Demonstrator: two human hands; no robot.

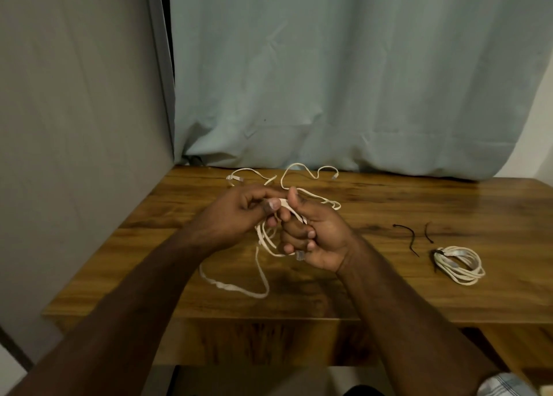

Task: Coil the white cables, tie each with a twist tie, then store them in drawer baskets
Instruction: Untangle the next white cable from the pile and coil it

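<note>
We work over the wooden table [389, 291], which runs left to right beneath us with a pale curtain [329, 66] hanging behind it. Across its middle sprawls the loose white cable [263, 276], its long axis running roughly from the far edge toward us: one slack loop trails on the wood below our hands, and further strands wander off toward the curtain, though we cannot tell whether those belong to the same cable. Near the right edge lies a finished coil [459, 264], already bound, its oval stretched left to right. Between it and us rest two black twist ties [407, 240], lying just apart from each other and nearest our right side.

Our right hand [314, 237] is curled shut around the gathered loops, holding them upright. Our left hand [239, 210] pinches the running strand between thumb and fingertips, touching the right. The free length hangs down and to the left, so we judge the left hand should feed the next wrap.
</note>
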